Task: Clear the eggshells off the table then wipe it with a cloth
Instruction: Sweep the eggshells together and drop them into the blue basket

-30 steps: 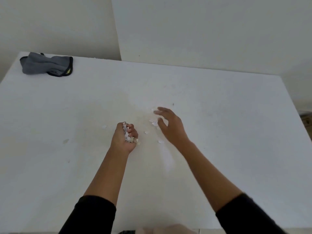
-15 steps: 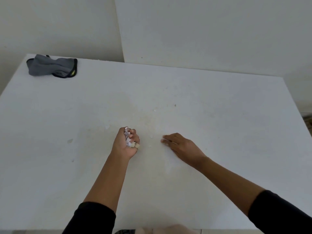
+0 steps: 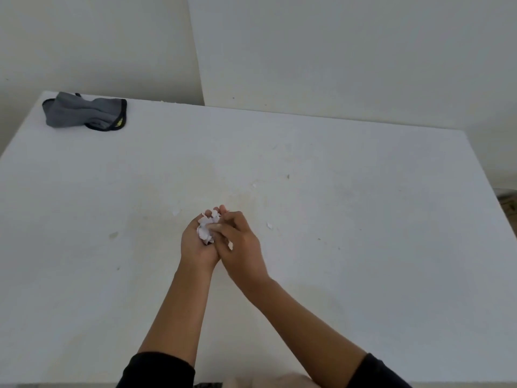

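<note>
- White table (image 3: 363, 247) fills most of the view, backed by plain pale walls (image 3: 335, 51) meeting at a corner behind its far edge.
- Faint yellowish staining marks the tabletop around its middle, with a small dark speck (image 3: 288, 176) further back.
- Left hand (image 3: 195, 243) is held palm up near the table's centre, fingers curled loosely upward, cupping a heap of white eggshells (image 3: 206, 228).
- Right hand (image 3: 242, 247) lies against the left, touching it, with fingers bent and fingertips (image 3: 215, 227) pressed onto the heap; whether it pinches a piece I cannot tell.
- One white fragment (image 3: 230, 245) shows at the underside of the right hand.
- Loose shell fragments lie on the table: one (image 3: 175, 212) just left of the hands, one (image 3: 269, 226) just right of them, one (image 3: 254, 185) behind them.
- Grey cloth (image 3: 84, 112) with dark edging lies crumpled at the far left corner, well apart from both hands, untouched.
- Both forearms are bare; black sleeves (image 3: 156, 371) cover the upper arms at the near edge.
</note>
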`<state>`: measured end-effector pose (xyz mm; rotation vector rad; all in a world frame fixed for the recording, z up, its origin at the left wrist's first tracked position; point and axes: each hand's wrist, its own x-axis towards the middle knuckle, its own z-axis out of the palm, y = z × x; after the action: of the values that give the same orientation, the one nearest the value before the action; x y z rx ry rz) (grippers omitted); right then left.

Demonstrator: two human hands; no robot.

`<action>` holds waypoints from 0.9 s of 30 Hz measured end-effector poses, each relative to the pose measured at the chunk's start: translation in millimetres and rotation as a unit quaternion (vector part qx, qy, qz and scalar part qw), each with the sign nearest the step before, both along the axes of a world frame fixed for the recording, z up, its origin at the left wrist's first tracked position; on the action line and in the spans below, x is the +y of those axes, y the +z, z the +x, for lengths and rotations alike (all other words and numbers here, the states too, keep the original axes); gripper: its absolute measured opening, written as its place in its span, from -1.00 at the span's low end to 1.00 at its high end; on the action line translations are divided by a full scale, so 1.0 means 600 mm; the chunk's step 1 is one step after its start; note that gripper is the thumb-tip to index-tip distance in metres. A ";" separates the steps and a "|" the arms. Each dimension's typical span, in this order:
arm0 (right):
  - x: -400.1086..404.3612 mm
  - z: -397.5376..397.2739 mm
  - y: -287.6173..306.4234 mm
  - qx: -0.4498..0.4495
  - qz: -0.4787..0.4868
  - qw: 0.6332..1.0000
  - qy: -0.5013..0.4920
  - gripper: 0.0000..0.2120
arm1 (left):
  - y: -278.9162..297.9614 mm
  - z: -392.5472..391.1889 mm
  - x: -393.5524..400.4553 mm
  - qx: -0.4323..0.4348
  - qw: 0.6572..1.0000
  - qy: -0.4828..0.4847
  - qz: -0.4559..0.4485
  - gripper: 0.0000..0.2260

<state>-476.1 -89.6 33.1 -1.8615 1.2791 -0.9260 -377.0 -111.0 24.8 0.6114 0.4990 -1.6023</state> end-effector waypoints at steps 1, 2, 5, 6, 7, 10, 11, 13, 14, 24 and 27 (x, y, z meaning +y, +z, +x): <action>-0.001 0.000 0.003 0.014 -0.002 0.999 0.030 -0.81 | -0.002 0.003 0.002 -0.015 1.000 -0.013 0.021 -0.74; -0.004 0.000 0.010 0.040 -0.011 0.997 0.063 -0.80 | 0.006 0.001 0.005 -0.027 0.999 -0.022 0.038 -0.94; -0.026 -0.023 0.037 0.077 -0.027 0.991 0.108 -0.79 | 0.003 -0.001 0.005 -0.069 0.993 -0.045 0.086 -0.71; -0.040 -0.037 0.042 0.057 -0.024 0.994 0.089 -0.75 | 0.008 0.001 0.004 -0.093 0.989 -0.050 0.101 -0.68; -0.056 -0.055 0.042 0.034 -0.018 0.998 0.054 -0.72 | 0.007 0.006 0.004 -0.105 0.988 -0.046 0.107 -0.68; -0.095 -0.110 -0.002 0.086 0.028 0.992 -0.091 -0.64 | 0.005 0.025 0.003 -0.070 0.992 -0.051 0.089 -0.89; -0.097 -0.121 -0.025 0.138 0.065 0.983 -0.107 -0.56 | 0.001 0.032 0.005 -0.067 0.994 -0.041 0.079 -0.91; -0.079 -0.122 -0.064 0.241 0.087 0.966 -0.036 -0.37 | -0.001 0.046 0.010 -0.061 0.997 -0.026 0.051 -0.92; -0.064 -0.111 -0.075 0.271 0.057 0.960 0.030 -0.30 | -0.001 0.055 0.014 -0.054 0.998 -0.014 0.037 -0.90; -0.131 0.096 -0.070 0.290 -0.074 0.905 0.302 -0.50 | -0.003 0.130 0.056 -0.055 0.994 0.078 0.051 -0.78; -0.143 0.083 -0.071 0.294 -0.110 0.872 0.375 -0.54 | -0.003 0.131 0.057 -0.051 0.993 0.090 0.065 -0.90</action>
<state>-426.0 -175.3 -9.5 -2.6468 0.6188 -0.0718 -298.6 -76.8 23.1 0.7219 0.5700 -1.3695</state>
